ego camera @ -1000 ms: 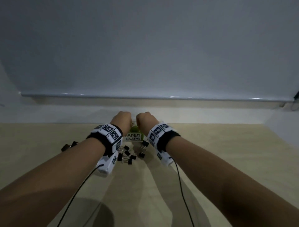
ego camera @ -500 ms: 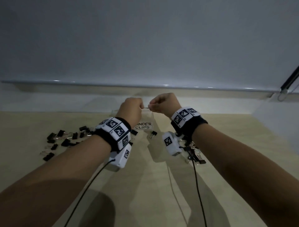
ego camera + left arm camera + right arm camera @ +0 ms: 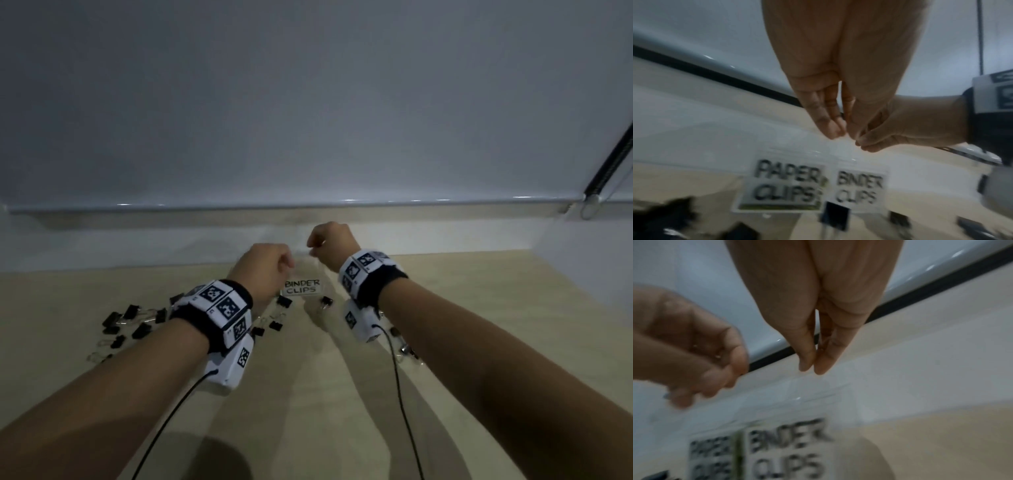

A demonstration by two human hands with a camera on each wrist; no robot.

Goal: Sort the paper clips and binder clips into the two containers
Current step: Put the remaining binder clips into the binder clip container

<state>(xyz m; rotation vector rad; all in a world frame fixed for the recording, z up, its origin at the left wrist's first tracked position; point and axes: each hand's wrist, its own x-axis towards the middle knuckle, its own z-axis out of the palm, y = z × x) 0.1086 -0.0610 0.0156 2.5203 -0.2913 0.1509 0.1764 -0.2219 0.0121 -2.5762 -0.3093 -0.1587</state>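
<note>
Clear containers (image 3: pixel 301 274) sit mid-table, binder clips (image 3: pixel 130 320) scattered left. Both my hands hover over them, fingertips pinched — left hand (image 3: pixel 265 265), right hand (image 3: pixel 330 241) — on what, I cannot tell.

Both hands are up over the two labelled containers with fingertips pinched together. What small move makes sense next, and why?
Probably lower the right hand a little and let go over the container labelled BINDER CLIPS. It hangs pinched above that container, though what it pinches is too small to identify. The left hand is pinched beside it, and many binder clips lie unsorted on the table.
</note>
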